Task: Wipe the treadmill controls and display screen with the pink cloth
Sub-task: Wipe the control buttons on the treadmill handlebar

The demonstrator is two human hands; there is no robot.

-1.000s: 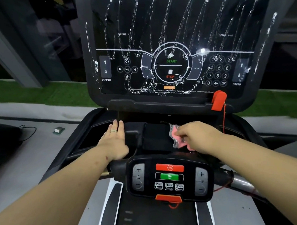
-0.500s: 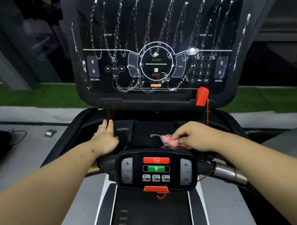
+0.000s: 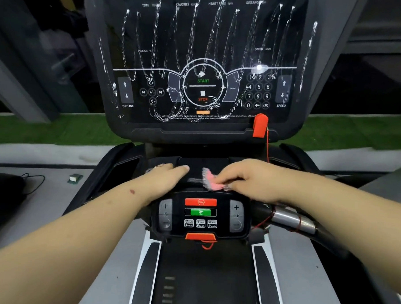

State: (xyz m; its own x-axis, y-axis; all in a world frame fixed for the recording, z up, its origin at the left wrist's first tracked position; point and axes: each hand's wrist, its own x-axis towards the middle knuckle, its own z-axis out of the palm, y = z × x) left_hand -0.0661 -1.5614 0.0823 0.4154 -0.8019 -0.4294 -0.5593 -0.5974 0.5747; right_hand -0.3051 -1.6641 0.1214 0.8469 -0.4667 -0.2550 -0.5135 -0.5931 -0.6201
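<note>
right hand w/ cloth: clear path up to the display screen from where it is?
Probably yes. The right hand grips the pink cloth on the tray below the display screen, with nothing between them; only the red safety clip hangs at the lower right edge.

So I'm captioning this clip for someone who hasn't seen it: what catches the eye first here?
The white streaks of foam zigzagging across the dark display screen at the top stand out most. Below it, the right hand grips the pink cloth on the black console ledge, with the left hand resting flat beside it. Nearer still sits the small control panel with its red and green buttons.
</note>
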